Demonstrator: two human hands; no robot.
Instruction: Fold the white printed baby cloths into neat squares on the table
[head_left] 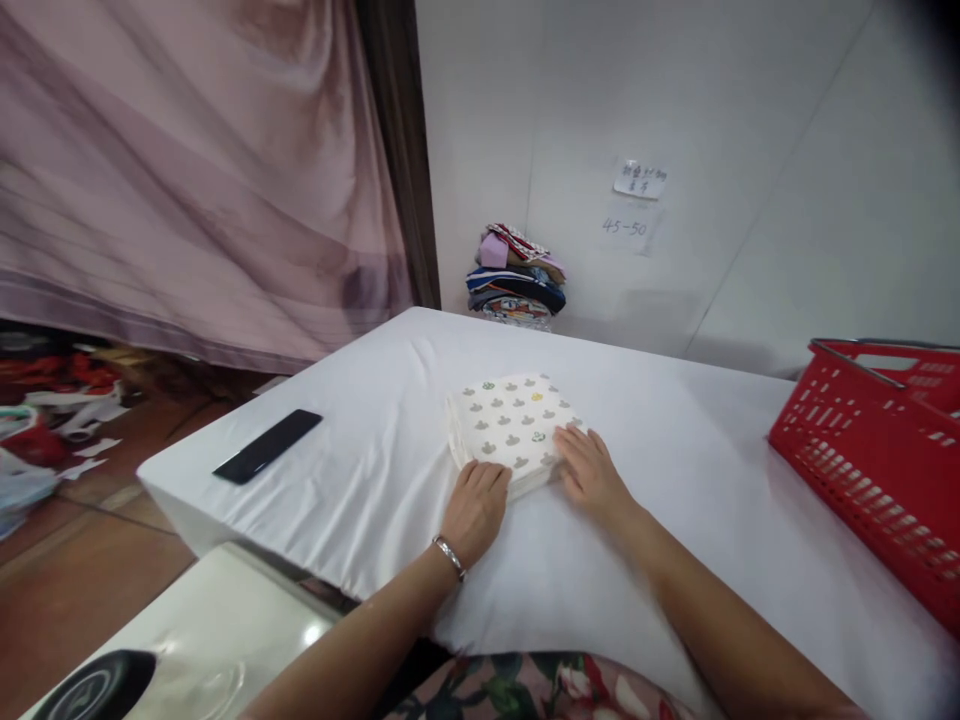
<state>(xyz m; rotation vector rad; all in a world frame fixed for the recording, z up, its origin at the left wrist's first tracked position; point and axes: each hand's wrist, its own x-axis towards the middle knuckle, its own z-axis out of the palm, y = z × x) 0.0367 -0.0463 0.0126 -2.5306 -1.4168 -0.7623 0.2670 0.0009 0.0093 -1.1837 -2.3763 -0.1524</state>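
A folded white cloth (517, 415) with small grey motifs and a few green and yellow ones lies flat on the white-covered table (360, 420). At its near left corner is my left hand (476, 510), a silver bangle on the wrist; its fingers are closed over the cloth's edge, thumb hidden. My right hand (596, 475) grips the right edge near the front corner, with fingers on top and thumb low at the side. Several layers show along the cloth's near and left edges.
A black phone-like slab (268, 446) lies on the table's left. At the right stands a red plastic basket (877, 450). Folded fabrics (517, 280) are stacked by the wall behind. A pale machine-like surface (225, 620) adjoins the table at lower left; a pink curtain (225, 180) hangs beyond.
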